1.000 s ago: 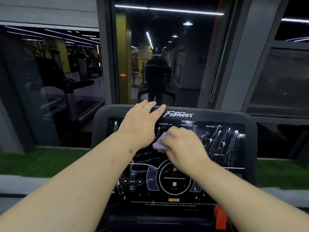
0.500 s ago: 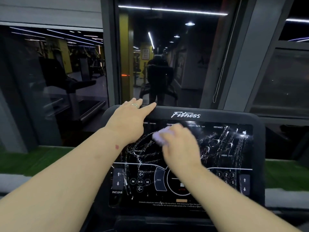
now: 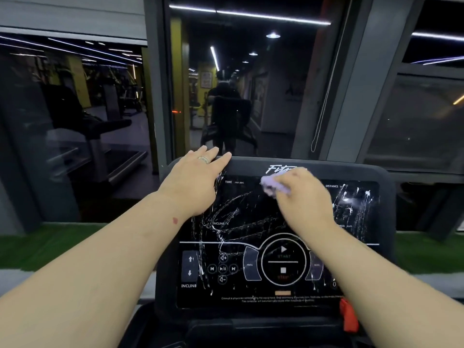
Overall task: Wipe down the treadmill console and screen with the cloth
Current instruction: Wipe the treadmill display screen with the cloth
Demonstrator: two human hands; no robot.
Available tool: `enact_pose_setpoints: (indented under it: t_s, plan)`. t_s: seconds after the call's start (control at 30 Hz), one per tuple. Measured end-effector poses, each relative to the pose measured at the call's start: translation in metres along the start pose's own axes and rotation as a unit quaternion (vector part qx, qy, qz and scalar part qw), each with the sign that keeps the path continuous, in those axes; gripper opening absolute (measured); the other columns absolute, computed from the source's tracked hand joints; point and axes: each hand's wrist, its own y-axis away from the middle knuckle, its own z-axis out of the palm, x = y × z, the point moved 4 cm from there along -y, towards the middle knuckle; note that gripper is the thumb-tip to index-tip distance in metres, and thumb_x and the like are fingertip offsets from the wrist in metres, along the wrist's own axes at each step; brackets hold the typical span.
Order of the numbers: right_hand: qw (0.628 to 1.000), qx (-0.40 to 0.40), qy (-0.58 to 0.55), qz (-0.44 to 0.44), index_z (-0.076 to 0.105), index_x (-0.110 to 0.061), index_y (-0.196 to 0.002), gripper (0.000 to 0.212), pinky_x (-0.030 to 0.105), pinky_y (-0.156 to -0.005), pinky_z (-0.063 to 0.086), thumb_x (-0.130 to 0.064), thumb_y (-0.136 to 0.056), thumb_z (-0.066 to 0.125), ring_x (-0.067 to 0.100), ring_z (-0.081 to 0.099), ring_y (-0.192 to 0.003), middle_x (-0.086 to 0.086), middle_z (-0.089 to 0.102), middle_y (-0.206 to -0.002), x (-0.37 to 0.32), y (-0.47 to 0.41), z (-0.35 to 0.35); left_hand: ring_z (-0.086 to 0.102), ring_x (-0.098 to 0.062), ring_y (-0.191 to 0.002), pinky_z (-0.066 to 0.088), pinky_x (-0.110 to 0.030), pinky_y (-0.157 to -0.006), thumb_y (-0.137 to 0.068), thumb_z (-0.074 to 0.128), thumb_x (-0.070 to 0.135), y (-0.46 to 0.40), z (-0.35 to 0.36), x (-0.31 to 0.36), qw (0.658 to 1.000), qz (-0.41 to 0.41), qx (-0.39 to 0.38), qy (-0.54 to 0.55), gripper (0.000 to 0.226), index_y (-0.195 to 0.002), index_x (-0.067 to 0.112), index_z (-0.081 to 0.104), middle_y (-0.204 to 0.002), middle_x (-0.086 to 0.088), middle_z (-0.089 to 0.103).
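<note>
Dim gym, dark window ahead. Right hand [image 3: 305,197] clamps cloth [image 3: 274,187] against console [image 3: 386,222] top centre; unwiped streaks [image 3: 355,202] lie rightward. Left hand [image 3: 194,182], fingers flat, steadies top edge.

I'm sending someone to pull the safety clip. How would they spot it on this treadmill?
Start at the black console with its streaked screen. Drop to its lower right corner, just below the right forearm. The clip hangs there, the only bright red piece on the dark panel.

dark window glass [image 3: 241,84], ceiling strip lights [image 3: 248,15], green turf [image 3: 45,244]
</note>
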Motion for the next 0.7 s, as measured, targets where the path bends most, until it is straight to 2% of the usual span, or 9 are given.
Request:
enact_pose_setpoints:
  t_s: [0.07,0.23,0.27,0.4,0.43,0.5,0.57,0.6,0.7]
  plan:
    - [0.996,0.022,-0.005,0.086,0.068,-0.027,-0.082,0.016,0.036,-0.069,0.051,-0.013,-0.08,0.059,0.026,0.059,-0.086,-0.005,0.062,-0.089,-0.009,0.005,0.008,0.003,-0.023,-0.157,0.003,-0.037,-0.128,-0.094,0.045,0.003,0.0,-0.001,0.0,1.0,0.003,-0.001,0.001,0.083,-0.162,0.033,0.008,-0.17,-0.002,0.01]
    - [0.985,-0.086,0.002,-0.151,0.072,-0.027,-0.085,0.02,0.038,-0.063,0.054,-0.01,-0.075,0.066,0.028,0.058,-0.072,-0.003,0.063,-0.091,-0.041,0.047,0.034,0.002,-0.023,-0.157,0.003,-0.038,-0.128,-0.093,0.045,0.004,0.0,0.003,-0.001,1.0,0.005,-0.005,-0.001,0.084,-0.162,0.033,0.007,-0.17,-0.002,0.009]
    - [0.986,-0.092,0.014,-0.137,0.072,-0.028,-0.085,0.019,0.037,-0.064,0.055,-0.012,-0.077,0.065,0.027,0.06,-0.075,-0.004,0.063,-0.091,-0.032,0.035,0.022,0.002,-0.024,-0.157,0.002,-0.038,-0.128,-0.092,0.045,0.004,-0.001,0.003,-0.001,1.0,0.003,-0.006,0.002,0.085,-0.162,0.034,0.007,-0.17,-0.002,0.009]
    - [0.993,0.014,0.01,0.113,0.067,-0.029,-0.082,0.019,0.033,-0.066,0.046,-0.018,-0.086,0.053,0.024,0.058,-0.083,-0.006,0.058,-0.092,-0.017,0.007,0.007,0.001,-0.025,-0.157,0.002,-0.04,-0.128,-0.091,0.046,0.006,-0.002,0.003,0.0,1.0,0.002,-0.017,0.01,0.086,-0.162,0.035,0.007,-0.17,-0.002,0.009]
    - [0.994,0.007,0.009,0.106,0.066,-0.029,-0.083,0.016,0.033,-0.066,0.047,-0.018,-0.085,0.054,0.026,0.058,-0.081,-0.005,0.06,-0.091,-0.031,0.013,0.015,0.001,-0.025,-0.157,0.002,-0.04,-0.128,-0.091,0.045,0.006,-0.002,0.004,0.0,1.0,0.003,-0.018,0.009,0.086,-0.162,0.035,0.007,-0.17,-0.003,0.009]
    - [0.998,-0.063,0.003,0.001,0.065,-0.027,-0.08,0.016,0.037,-0.062,0.053,-0.012,-0.078,0.06,0.028,0.058,-0.074,-0.003,0.062,-0.088,-0.057,0.038,0.036,0.001,-0.025,-0.157,0.002,-0.04,-0.127,-0.091,0.045,0.006,-0.002,0.004,0.0,1.0,0.003,-0.019,0.011,0.085,-0.162,0.034,0.008,-0.17,-0.003,0.011]
    - [0.991,-0.093,0.007,-0.091,0.069,-0.026,-0.08,0.02,0.037,-0.059,0.054,-0.008,-0.073,0.066,0.027,0.058,-0.07,-0.002,0.063,-0.087,-0.049,0.048,0.03,0.002,-0.025,-0.157,0.002,-0.04,-0.127,-0.091,0.044,0.007,-0.003,0.004,0.0,1.0,0.004,-0.023,0.009,0.084,-0.162,0.034,0.008,-0.17,-0.004,0.011]
    - [0.99,-0.102,0.009,-0.095,0.07,-0.027,-0.079,0.018,0.034,-0.059,0.053,-0.01,-0.074,0.065,0.025,0.058,-0.072,-0.003,0.064,-0.087,-0.036,0.04,0.017,0.002,-0.026,-0.157,0.002,-0.041,-0.127,-0.092,0.044,0.007,-0.003,0.004,0.0,1.0,0.003,-0.024,0.007,0.084,-0.162,0.035,0.007,-0.17,-0.004,0.011]
    - [0.993,-0.002,0.005,0.115,0.062,-0.025,-0.075,0.019,0.031,-0.058,0.047,-0.023,-0.079,0.043,0.021,0.057,-0.073,-0.004,0.063,-0.083,0.015,0.018,-0.011,0.002,-0.027,-0.156,0.003,-0.042,-0.127,-0.095,0.045,0.011,-0.003,0.003,0.003,1.0,-0.008,-0.03,-0.001,0.081,-0.162,0.035,0.006,-0.169,-0.004,0.011]
